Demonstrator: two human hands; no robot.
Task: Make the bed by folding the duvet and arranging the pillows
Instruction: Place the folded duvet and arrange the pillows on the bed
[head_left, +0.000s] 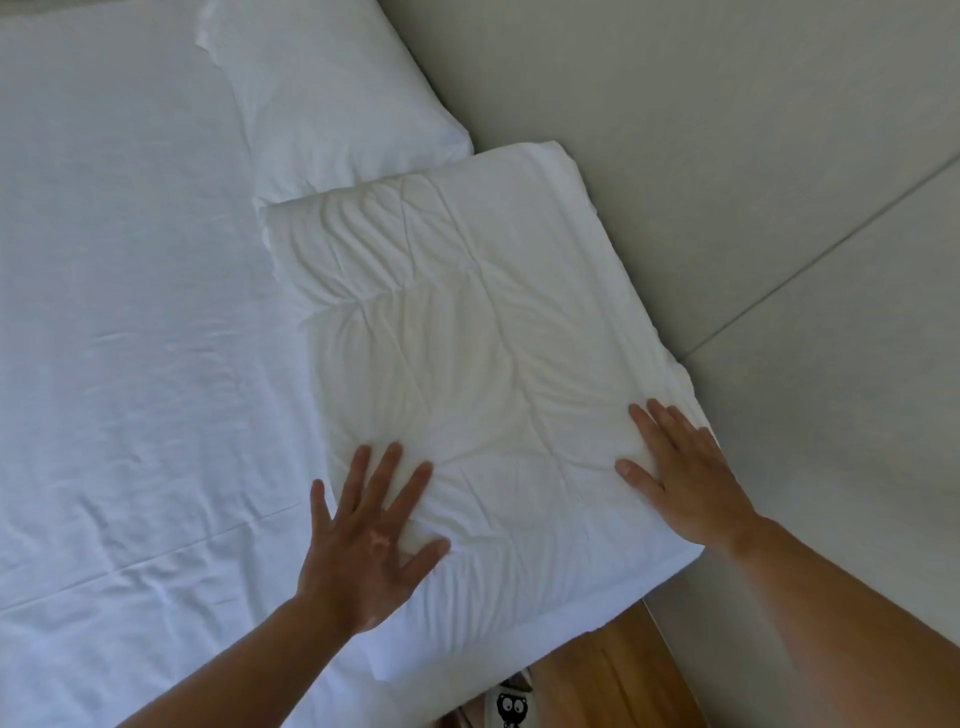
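pressing the folded duvet (457, 332) flat with left hand (363, 540) and right hand (680, 478), both open-palmed and gripping nothing, pillow (332, 98) beyond the fingertips probably needing straightening next.

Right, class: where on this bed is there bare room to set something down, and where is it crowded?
Free: the bare sheet left of the pillow and folded duvet. Crowded: the side by the grey panels, where pillow meets duvet and the left hand and right hand press it.
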